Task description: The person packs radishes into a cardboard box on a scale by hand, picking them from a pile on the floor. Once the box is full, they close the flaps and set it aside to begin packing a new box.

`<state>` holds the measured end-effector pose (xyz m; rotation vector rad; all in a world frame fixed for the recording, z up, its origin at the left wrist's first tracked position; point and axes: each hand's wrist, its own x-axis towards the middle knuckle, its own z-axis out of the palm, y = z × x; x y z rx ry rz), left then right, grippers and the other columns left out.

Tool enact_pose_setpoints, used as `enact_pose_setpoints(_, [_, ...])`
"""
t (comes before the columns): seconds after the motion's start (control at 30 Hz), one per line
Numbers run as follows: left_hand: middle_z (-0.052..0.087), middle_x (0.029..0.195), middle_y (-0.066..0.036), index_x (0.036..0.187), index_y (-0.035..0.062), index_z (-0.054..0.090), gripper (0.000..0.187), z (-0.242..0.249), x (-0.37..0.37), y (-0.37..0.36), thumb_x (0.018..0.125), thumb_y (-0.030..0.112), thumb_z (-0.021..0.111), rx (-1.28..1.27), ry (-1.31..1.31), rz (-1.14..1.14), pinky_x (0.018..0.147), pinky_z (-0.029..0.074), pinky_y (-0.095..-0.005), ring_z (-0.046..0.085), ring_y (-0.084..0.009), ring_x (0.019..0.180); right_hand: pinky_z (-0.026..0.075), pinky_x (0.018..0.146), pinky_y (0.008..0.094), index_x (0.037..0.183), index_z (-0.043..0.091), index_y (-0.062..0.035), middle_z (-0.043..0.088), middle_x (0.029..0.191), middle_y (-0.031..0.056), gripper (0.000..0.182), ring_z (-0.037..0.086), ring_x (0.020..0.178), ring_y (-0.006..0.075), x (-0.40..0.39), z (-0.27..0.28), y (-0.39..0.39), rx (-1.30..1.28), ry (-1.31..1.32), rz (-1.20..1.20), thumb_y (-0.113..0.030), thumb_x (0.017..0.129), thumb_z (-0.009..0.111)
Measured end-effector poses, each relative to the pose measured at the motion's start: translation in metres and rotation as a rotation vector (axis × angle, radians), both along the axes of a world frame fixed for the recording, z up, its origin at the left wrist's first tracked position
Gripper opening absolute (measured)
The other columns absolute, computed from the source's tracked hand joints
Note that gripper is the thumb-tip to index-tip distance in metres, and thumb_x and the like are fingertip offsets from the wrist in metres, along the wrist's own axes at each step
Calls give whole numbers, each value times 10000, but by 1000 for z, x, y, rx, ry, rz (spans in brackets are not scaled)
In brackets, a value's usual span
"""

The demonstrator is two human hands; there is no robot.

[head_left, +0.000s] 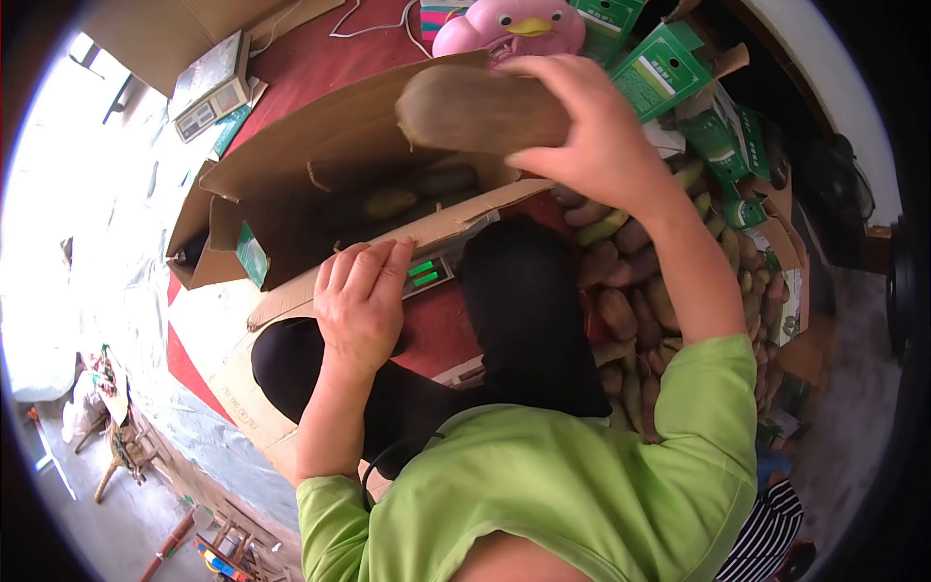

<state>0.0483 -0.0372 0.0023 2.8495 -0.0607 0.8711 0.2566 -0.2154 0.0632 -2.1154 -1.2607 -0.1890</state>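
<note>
My right hand [606,141] is raised over the right end of a long cardboard box [291,160], closed around the end of a thick, brown, gourd-like vegetable [475,112] slightly blurred by motion. Down on the box's near edge, my left hand [357,296] has its fingers curled over the cardboard rim. Inside the box, several dark green vegetables [393,204] lie in shadow. Beside my left hand, a scale display [425,275] with lit green digits shows under that edge.
A heap of brown and green gourd-like vegetables [630,291] lies to my right. Green printed cartons [664,73] and a pink duck-faced object [509,27] stand at the back. Another device with a display [211,87] sits back left. Striped fabric [766,533] shows at lower right.
</note>
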Motion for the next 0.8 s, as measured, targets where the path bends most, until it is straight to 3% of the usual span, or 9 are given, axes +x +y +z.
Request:
enact_pose_setpoints(0.1, [628,889,-31,956,61,693,268,2,1,-1,693,62,638,3,15,14,699,484,-332,611,-200,830,488,843,417,1105,567,-94,601,1031,125,474,528,1063,318,1,-14,37,-133,-102,80,-128,654,712])
enact_pose_setpoints(0.2, [631,893,-32,964,72,696,277,4,-2,0,699,43,619,-21,29,9,727,482,-343,609,-212,842,514,784,388,1027,622,-109,601,984,97,393,549,1013,283,-2,-28,70,-481,-261,113,-113,644,708])
enact_pose_setpoints(0.3, [638,918,-35,977,76,701,302,3,-3,-2,701,11,597,-38,50,27,759,480,-360,611,-232,865,530,690,380,821,687,-111,649,925,83,101,583,972,243,-13,-42,96,-667,-389,75,-167,746,649])
enact_pose_setpoints(0.47, [641,944,-67,1031,61,682,277,4,-1,1,775,23,585,-60,98,55,802,461,-383,603,-254,902,498,774,403,918,673,-117,631,991,90,180,603,979,250,-30,-40,112,-250,-201,77,-217,823,557])
enact_pose_setpoints(0.57, [644,914,-82,1018,49,688,229,0,-2,8,821,7,581,-64,53,92,782,462,-378,605,-267,852,496,764,394,933,670,-107,646,904,70,189,630,895,255,-36,-28,81,133,-65,5,-177,757,671])
enact_pose_setpoints(0.6, [648,893,-82,1015,54,696,222,-3,-2,11,828,-4,590,-65,33,93,764,462,-371,608,-261,826,496,764,394,933,670,-107,646,904,70,189,630,895,255,-35,-30,65,131,-62,-12,-177,757,671])
enact_pose_setpoints(0.67, [651,893,-78,1018,58,699,225,-3,-2,9,826,-5,597,-64,21,97,757,461,-370,607,-253,820,498,738,377,931,659,-83,643,863,58,196,629,853,257,-34,-38,28,620,22,-131,-109,741,704])
enact_pose_setpoints(0.7, [653,892,-73,1020,61,701,228,-3,-2,8,824,-5,605,-65,-6,116,750,460,-369,606,-246,813,499,715,355,944,651,-68,645,858,70,191,625,820,257,-35,-47,6,667,79,-174,-60,757,690])
enact_pose_setpoints(0.8, [659,907,-64,1019,69,705,200,-4,-2,11,848,21,612,-15,-4,136,754,458,-360,605,-229,821,503,711,246,974,641,-20,651,902,53,149,620,850,116,-38,-102,-60,655,356,-385,2,828,625])
